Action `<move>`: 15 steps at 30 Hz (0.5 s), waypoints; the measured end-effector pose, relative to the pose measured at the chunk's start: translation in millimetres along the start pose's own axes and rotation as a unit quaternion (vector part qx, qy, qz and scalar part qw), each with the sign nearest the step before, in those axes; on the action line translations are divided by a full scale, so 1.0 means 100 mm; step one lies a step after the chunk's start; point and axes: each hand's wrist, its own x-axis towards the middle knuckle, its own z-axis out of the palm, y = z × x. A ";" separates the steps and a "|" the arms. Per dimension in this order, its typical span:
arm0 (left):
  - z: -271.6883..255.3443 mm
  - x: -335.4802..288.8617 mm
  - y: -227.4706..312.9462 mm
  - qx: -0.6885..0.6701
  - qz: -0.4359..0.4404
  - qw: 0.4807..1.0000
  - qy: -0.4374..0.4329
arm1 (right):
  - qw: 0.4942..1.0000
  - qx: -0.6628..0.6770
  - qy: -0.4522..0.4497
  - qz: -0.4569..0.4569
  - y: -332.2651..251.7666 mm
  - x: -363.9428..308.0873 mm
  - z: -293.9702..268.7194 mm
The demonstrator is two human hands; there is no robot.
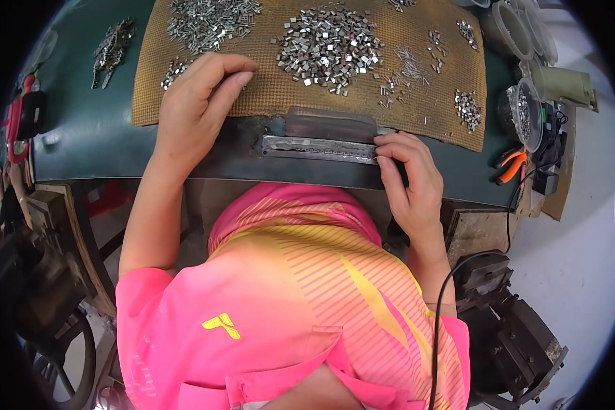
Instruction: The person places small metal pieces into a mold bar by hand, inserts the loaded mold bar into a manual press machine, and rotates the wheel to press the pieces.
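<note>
A long, narrow metal bar (pixel 318 149) with a slotted row along it lies near the table's front edge. A dark, flat block (pixel 329 124) sits against its far side. My right hand (pixel 414 179) has thumb and fingertips at the bar's right end, closed on it. Over the mat's front left part hovers my left hand (pixel 197 102), with thumb and index finger pinched together. Whatever they hold, if anything, is too small to make out. Just beyond the left fingertips are a heap of small square metal pieces (pixel 331 51) and a heap of small metal pins (pixel 212 24).
A brown textured mat (pixel 406 20) covers part of the green table (pixel 82 147). Smaller piles of metal parts (pixel 467 109) lie on its right side. Orange-handled pliers (pixel 510 165), a clear tub (pixel 528 115) and a black cable (pixel 444 294) are at the right. Linked metal pieces (pixel 113 51) lie left.
</note>
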 end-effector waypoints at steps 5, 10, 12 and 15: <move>0.03 -0.10 0.06 -0.046 -0.047 0.998 0.011 | 0.999 -0.047 -0.013 -0.022 -0.05 0.05 -0.01; 0.08 -0.11 0.09 -0.042 -0.030 0.998 0.021 | 0.988 -0.140 -0.014 -0.058 -0.15 0.07 -0.02; 0.08 -0.11 0.10 -0.025 -0.013 0.999 0.020 | 0.985 -0.155 -0.026 -0.064 -0.20 0.08 -0.03; 0.09 -0.07 0.12 -0.008 0.019 0.999 0.032 | 0.985 -0.155 -0.021 -0.070 -0.22 0.08 -0.06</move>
